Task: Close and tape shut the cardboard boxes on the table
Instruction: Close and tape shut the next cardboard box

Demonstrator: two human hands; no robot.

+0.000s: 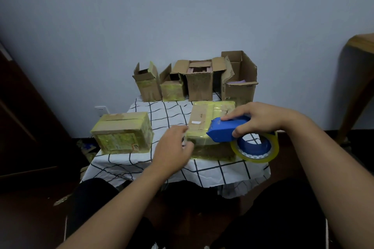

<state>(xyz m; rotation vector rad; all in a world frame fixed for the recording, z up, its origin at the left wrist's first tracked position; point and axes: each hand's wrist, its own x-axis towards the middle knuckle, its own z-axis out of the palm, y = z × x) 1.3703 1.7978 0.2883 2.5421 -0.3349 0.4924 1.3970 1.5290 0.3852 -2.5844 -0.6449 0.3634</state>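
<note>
Box [210,125] lies closed before you — your right hand [261,119] grips the dispenser [226,130] over its near edge. Your left hand [174,147] pinches the tape end [184,141] beside it

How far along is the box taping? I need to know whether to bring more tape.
Done: the closed box at the left looks fully taped. In hand: the right hand holds the blue tape dispenser over the middle box, while the left hand is at its near edge. Left: four open boxes at the back, flaps up. The tape roll looks thin.
</note>
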